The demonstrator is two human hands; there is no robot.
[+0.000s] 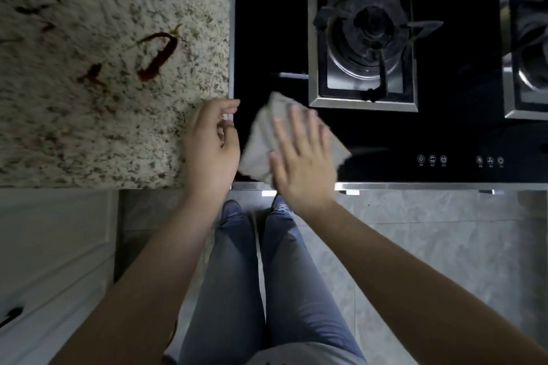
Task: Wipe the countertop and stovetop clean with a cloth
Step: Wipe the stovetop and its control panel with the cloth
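Note:
A pale grey cloth [261,139] lies on the black glass stovetop [267,24], near its front left corner. My right hand [302,154] presses flat on the cloth with straight, spread fingers. My left hand [212,142] hovers at the seam between stovetop and speckled granite countertop [74,127], its fingers loosely curled and holding nothing. Several dark reddish-brown sauce smears [157,53] mark the countertop to the left.
A gas burner [370,32] with a steel surround stands right behind the cloth, and a second burner [530,53] is at the right edge. Touch controls [459,160] line the stove's front. White cabinet fronts [53,261] and a grey tiled floor lie below.

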